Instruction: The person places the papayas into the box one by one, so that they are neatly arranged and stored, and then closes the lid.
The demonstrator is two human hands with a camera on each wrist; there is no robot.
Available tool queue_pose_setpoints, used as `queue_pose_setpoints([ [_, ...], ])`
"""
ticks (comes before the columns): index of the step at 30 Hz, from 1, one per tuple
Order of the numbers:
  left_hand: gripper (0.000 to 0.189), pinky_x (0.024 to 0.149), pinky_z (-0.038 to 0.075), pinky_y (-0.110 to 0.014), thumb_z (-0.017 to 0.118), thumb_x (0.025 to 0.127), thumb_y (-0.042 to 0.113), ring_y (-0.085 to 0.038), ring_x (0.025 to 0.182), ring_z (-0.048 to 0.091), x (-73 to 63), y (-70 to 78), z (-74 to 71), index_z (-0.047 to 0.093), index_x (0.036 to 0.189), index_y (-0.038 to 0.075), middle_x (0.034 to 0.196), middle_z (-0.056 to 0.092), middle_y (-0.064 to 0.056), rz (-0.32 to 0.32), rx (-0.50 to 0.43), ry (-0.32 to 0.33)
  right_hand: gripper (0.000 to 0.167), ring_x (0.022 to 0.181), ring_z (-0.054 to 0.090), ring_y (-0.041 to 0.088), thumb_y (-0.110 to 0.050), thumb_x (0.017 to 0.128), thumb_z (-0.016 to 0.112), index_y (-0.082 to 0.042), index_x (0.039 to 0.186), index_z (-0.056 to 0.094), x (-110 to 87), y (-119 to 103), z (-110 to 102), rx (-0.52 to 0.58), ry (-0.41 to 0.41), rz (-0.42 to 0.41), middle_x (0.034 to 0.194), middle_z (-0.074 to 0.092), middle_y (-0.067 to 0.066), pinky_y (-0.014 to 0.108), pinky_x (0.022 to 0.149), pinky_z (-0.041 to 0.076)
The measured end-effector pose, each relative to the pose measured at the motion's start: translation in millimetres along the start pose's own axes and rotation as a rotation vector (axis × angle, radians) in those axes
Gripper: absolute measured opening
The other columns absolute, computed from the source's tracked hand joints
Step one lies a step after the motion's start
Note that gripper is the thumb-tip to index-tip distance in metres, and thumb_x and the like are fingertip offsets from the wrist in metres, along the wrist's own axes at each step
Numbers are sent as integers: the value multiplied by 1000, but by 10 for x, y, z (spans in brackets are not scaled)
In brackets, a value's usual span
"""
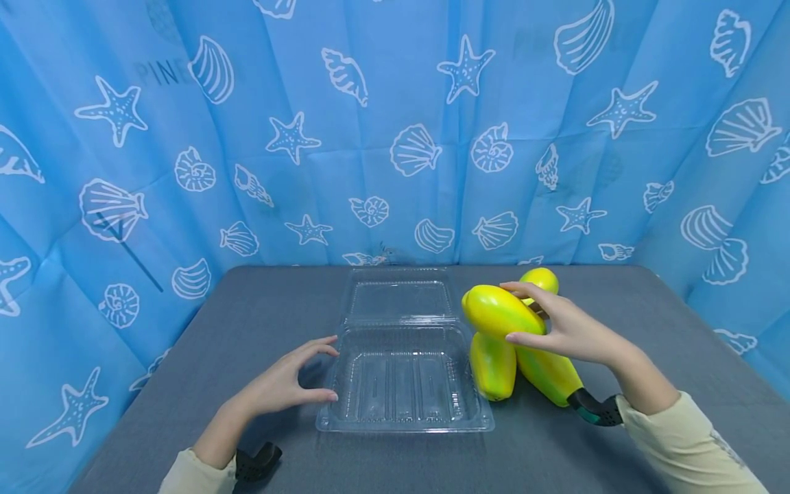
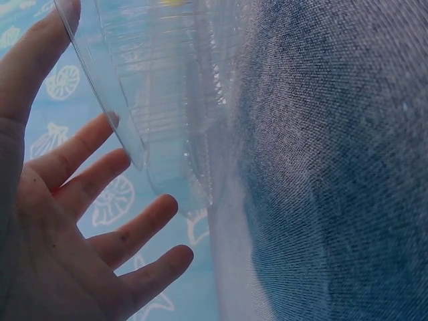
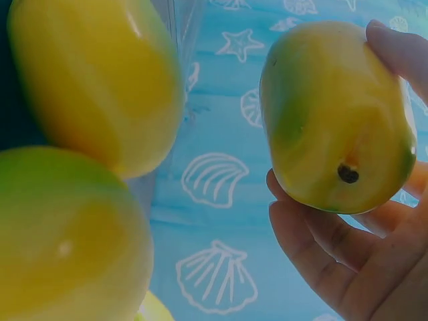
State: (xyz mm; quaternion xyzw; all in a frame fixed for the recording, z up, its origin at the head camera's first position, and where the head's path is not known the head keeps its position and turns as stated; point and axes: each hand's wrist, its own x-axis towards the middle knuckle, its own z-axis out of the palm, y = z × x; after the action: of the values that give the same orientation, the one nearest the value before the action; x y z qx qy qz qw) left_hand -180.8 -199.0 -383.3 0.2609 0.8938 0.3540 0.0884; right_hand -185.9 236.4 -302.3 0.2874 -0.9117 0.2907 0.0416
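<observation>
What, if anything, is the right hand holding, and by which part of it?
The right hand holds a yellow-green fruit by the end with a dark spot, thumb on one side, fingers on the opposite.

A seashell-print curtain [image 1: 395, 96] hangs around a grey table [image 1: 280, 305], a screened-off nook, room type unclear.

The head view is bright and evenly lit, the curtain [image 1: 382, 89] stretched toward the picture's edges. Highlights atop the held fruit [image 1: 503, 312] suggest light from overhead; thin glints edge the plastic box [image 1: 326, 421], and soft shadows fall on the tabletop [image 1: 259, 309]. Both wrist views look dimmer and hazier, the right one's nearest fruit [image 3: 63, 234] softly blurred.
</observation>
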Motion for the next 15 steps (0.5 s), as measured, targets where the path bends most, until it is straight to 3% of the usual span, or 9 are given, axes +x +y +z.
queue_pose_setpoints([
  [15, 58, 103, 31, -65, 72, 80, 37, -40, 138, 29, -2, 10, -7, 51, 129, 13, 151, 33, -10, -16, -7, -7, 65, 105, 57, 21, -33, 83, 70, -10, 136, 39, 181, -141, 134, 45, -88, -32, 128, 54, 8, 30, 80, 53],
])
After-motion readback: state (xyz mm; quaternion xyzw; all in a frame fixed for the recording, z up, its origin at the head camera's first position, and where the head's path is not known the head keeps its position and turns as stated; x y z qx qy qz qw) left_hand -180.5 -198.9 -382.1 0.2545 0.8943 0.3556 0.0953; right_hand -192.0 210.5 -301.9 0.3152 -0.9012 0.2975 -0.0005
